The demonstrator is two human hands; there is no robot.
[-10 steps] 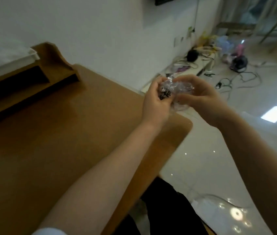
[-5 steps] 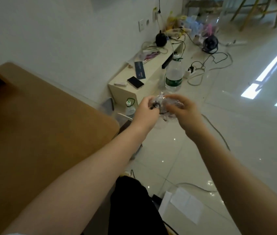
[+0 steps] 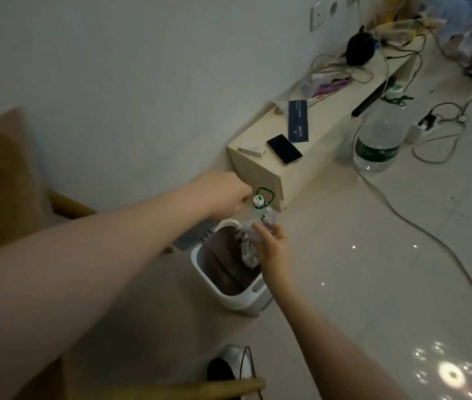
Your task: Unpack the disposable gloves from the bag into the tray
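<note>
- Bag (image 3: 247,241): one crumpled clear plastic bag, just below the middle of the frame, hanging over the open mouth of a bin; whether gloves are inside it cannot be told.
- Right hand (image 3: 270,246): pinches the bag with its fingertips, fingers loosely bent, the wrist over the bin's right rim.
- Left hand (image 3: 226,194): curled into a loose fist just up and left of the bag, apart from it; nothing shows in its grip.
- Bin (image 3: 257,297): one white bin with a dark inside, standing on the pale glossy floor (image 3: 373,269).
- Two water bottles: a small bottle (image 3: 258,202) with a white-and-green cap just beyond the bag, and a large bottle (image 3: 379,140) with a green label at right of centre.
- Low cream bench (image 3: 301,168) along the wall, upper middle: one dark phone (image 3: 284,149), one dark blue card (image 3: 298,121), one black round object (image 3: 358,50), tangled cables.
- Brown desk (image 3: 1,174): its edge at the left.
</note>
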